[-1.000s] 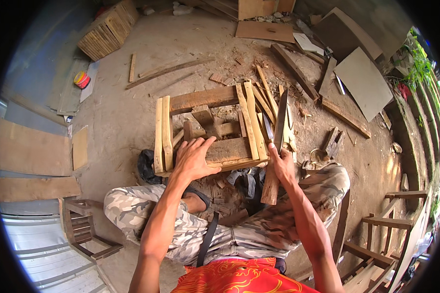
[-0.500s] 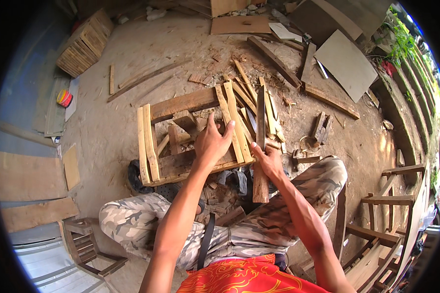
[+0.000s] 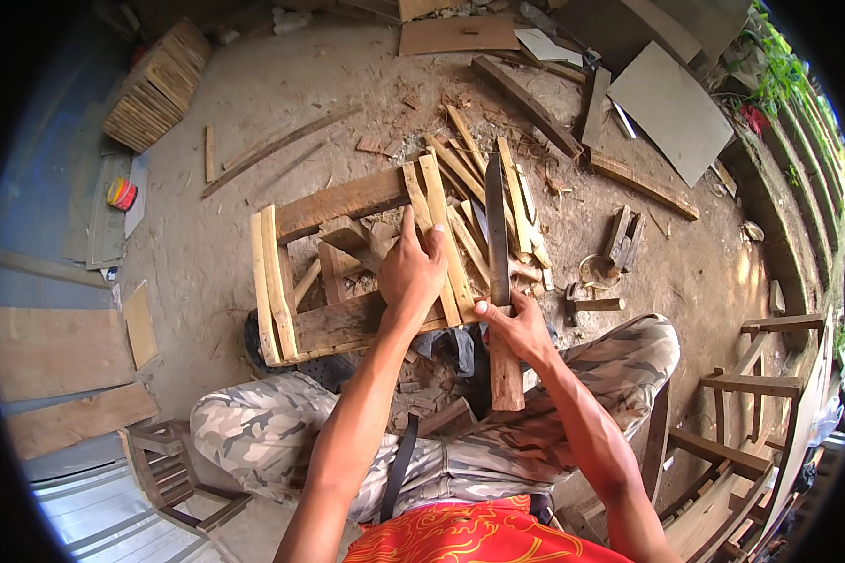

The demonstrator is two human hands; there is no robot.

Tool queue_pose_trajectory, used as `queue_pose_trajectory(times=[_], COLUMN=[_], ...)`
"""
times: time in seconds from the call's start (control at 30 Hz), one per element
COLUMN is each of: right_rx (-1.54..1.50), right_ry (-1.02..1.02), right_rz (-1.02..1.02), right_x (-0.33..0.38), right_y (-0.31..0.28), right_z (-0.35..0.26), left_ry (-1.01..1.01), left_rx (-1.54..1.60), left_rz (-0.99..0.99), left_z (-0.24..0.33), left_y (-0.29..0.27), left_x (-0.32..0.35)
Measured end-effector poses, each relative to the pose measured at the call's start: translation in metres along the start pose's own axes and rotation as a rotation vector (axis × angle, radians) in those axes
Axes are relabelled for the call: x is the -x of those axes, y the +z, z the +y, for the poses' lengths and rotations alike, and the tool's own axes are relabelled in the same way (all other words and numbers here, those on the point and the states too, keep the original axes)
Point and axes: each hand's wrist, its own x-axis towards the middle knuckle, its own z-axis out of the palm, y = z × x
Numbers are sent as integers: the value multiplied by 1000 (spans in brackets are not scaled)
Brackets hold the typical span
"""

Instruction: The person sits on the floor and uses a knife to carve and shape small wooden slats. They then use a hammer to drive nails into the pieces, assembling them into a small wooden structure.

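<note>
The person wears a red-orange patterned shirt (image 3: 479, 535), grey-white camouflage trousers (image 3: 282, 432) and a dark strap (image 3: 396, 469) at the waist; forearms are bare, without sleeves.

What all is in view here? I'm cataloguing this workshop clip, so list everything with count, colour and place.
wooden frame: one, brown with pale slats, on the ground at centre
blade: one, dark, long, upright right of the frame
wood strips: many, pale, piled behind the frame
stacked slats: one pile, tan, upper left
tape roll: one, yellow and red, far left
grey boards: several, upper right
wooden chair frames: brown, lower right
left hand: pressing on the frame's slats
right hand: fingers gripping the blade's wooden handle
</note>
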Motion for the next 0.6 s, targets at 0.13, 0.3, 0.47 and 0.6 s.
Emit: queue_pose_trajectory(times=[0.13,0.3,0.47,0.6], right_rx=[47,492,889,926], right_ry=[79,124,61,125], right_rz=[22,136,287,358], right_x=[-12,-74,-123,-117], right_y=[-19,-72,-97,-95], right_z=[-6,7,78,152], left_ry=[-12,-54,-68,-93], left_rx=[-39,-71,-47,-38], left_rz=[-6,-62,-136,-189], left_z=[4,7,8,8], left_y=[-2,-3,-5,-6], left_x=[0,-2,-7,-11])
